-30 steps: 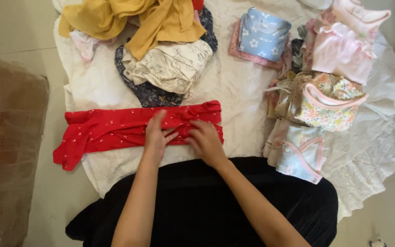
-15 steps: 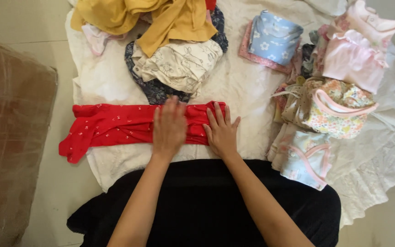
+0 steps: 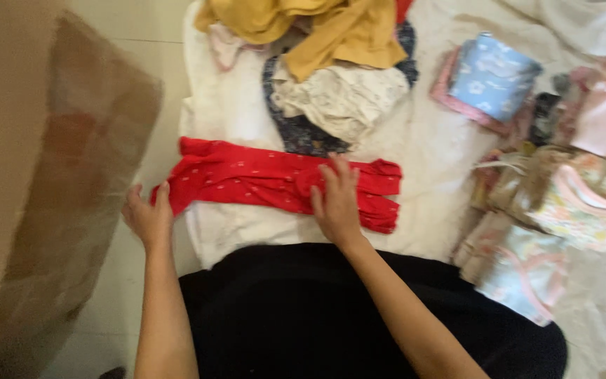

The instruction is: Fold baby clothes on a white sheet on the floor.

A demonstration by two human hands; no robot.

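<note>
White sheet [image 3: 429, 151] covers the floor as work surface. Red dotted garment [image 3: 268, 181] lies on it as a long strip near the lap. Right hand [image 3: 337, 203] lies flat, fingers spread, pinning the strip. Left hand [image 3: 149, 219] has fingers open, touching the strip's left end.

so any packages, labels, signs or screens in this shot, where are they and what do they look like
Package: one big brown box wrapped in clear film, on the floor at the left beside the white sheet, blurred; the left hand is next to it.
Labels, signs, screens: none can be made out.
</note>
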